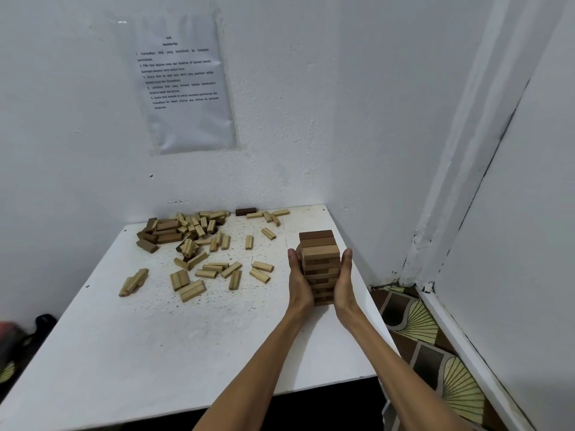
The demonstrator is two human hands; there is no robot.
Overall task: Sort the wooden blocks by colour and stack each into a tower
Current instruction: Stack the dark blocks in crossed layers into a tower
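Note:
A tower of brown wooden blocks stands near the right edge of the white table. My left hand presses flat against its left side with straight fingers. My right hand presses flat against its right side the same way. Several loose light blocks lie scattered across the middle and back of the table. A pile of darker brown blocks sits at the back left. One dark block lies alone against the back wall.
White walls close in behind and to the right of the table. A printed sheet hangs on the back wall. Patterned floor shows beyond the table's right edge. Dark things lie on the floor at the left.

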